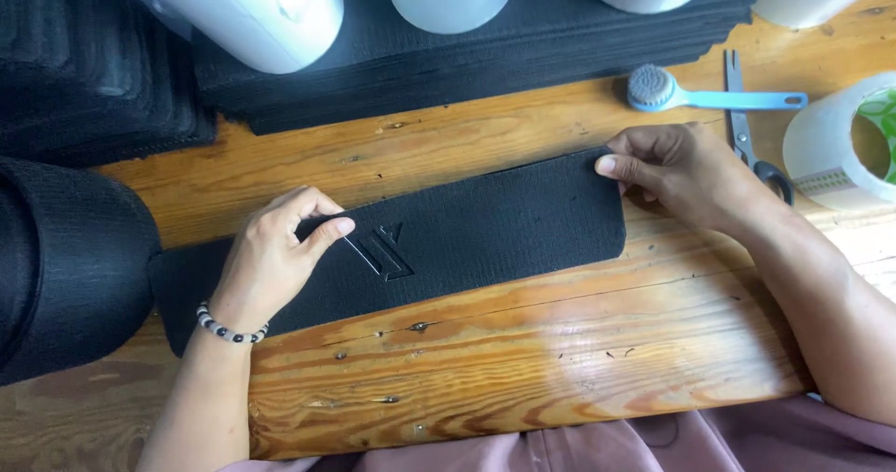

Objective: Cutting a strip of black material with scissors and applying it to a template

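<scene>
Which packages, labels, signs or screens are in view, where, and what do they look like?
No packages, signs or screens.
Embossed mark: angular raised emblem, black on black, on the black foam strip, beside the left hand.
Tape roll: far right by the right hand, round, clear-whitish, with a patterned band along its side; green shows through the core.

Cut off along the top edge: white rolls (252,10). At right edge, tape roll (845,145) partly out of frame. Scissors (747,126) partly hidden behind right hand (686,173). Black strip (448,239) partly covered by left hand (275,257).
</scene>
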